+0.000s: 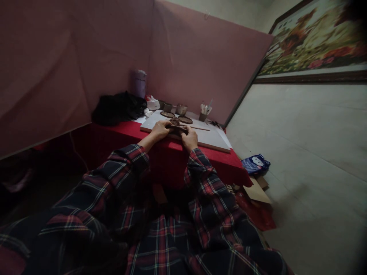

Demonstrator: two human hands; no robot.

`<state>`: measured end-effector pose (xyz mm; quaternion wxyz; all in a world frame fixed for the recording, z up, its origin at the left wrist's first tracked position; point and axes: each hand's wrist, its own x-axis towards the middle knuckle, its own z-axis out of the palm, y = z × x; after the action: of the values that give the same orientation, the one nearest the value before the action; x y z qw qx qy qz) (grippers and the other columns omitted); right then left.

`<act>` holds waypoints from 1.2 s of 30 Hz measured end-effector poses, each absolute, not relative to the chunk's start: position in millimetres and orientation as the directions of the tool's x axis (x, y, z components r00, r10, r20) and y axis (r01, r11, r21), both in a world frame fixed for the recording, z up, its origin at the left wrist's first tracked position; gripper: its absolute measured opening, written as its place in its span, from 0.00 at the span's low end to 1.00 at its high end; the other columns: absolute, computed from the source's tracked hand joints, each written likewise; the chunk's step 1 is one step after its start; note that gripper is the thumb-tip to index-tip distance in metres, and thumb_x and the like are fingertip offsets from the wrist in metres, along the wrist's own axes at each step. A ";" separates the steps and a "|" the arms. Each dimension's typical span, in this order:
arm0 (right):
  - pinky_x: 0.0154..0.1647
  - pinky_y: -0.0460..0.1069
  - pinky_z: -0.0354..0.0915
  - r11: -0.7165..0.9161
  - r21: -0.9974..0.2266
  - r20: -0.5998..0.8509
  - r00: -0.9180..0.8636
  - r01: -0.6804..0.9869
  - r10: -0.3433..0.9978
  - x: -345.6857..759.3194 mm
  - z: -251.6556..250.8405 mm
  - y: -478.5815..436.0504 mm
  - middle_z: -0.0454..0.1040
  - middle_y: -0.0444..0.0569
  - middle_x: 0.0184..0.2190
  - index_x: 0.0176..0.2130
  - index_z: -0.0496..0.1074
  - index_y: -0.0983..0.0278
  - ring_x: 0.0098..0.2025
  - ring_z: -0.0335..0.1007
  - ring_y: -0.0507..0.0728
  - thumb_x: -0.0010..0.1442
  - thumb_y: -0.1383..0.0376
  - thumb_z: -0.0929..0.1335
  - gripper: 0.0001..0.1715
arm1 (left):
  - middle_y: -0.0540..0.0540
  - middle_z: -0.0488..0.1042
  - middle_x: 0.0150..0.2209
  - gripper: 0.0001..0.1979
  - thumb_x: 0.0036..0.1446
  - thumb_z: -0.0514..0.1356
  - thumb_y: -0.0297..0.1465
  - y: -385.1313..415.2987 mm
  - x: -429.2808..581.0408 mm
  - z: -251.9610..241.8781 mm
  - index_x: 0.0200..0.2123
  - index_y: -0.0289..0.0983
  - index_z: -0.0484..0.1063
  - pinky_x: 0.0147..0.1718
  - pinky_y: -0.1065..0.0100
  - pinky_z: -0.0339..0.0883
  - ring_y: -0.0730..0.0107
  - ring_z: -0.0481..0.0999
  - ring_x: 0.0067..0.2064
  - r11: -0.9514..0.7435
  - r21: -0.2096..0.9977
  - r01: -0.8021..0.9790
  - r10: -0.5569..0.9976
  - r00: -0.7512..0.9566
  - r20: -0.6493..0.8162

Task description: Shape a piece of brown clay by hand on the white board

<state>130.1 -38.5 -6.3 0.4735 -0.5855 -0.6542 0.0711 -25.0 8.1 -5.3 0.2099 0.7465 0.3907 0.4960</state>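
Over the near edge of a pale board (212, 141), my left hand (161, 130) and my right hand (189, 138) grip a flat, dark brown piece (178, 128) that looks like clay. Fingers are closed on it from both sides, thumbs toward me. Just behind it sits a rough brown lump (174, 121). Two round, dark-rimmed discs (167, 114) lie farther back on the board, the right-hand disc (185, 120) close behind my hands. A thin wooden stick (200, 128) lies to the right of my right hand.
Small pots (168, 107), a bowl (181, 110) and a cup of tools (204, 112) stand along the back. A black bag (119, 109) and a purple bottle (140, 83) are at left. Red cloth (229, 164) covers the table; pink sheets (189, 57) enclose it behind.
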 end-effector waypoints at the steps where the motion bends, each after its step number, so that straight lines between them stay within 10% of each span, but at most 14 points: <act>1: 0.49 0.52 0.66 0.309 -0.647 0.538 0.130 0.697 0.833 130.1 -6.2 -38.6 0.78 0.50 0.41 0.42 0.74 0.61 0.45 0.73 0.59 0.57 0.64 0.66 0.12 | 0.47 0.78 0.32 0.09 0.47 0.61 0.27 8.2 -25.0 -5.6 0.33 0.34 0.79 0.38 0.68 0.65 0.68 0.74 0.34 -0.607 0.701 0.374 0.791 0.204 0.577; 36: 0.47 0.52 0.66 0.319 -0.627 0.558 0.124 0.711 0.820 130.6 -7.9 -37.5 0.78 0.49 0.39 0.42 0.74 0.62 0.43 0.73 0.59 0.57 0.64 0.66 0.12 | 0.47 0.78 0.30 0.09 0.48 0.60 0.27 7.8 -24.9 -6.5 0.33 0.33 0.79 0.35 0.69 0.63 0.69 0.72 0.32 -0.602 0.667 0.439 0.788 0.193 0.584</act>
<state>130.6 -37.5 -7.9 0.4742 -0.5808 -0.6592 0.0577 -24.9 7.8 -6.5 0.1794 0.7512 0.4087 0.4864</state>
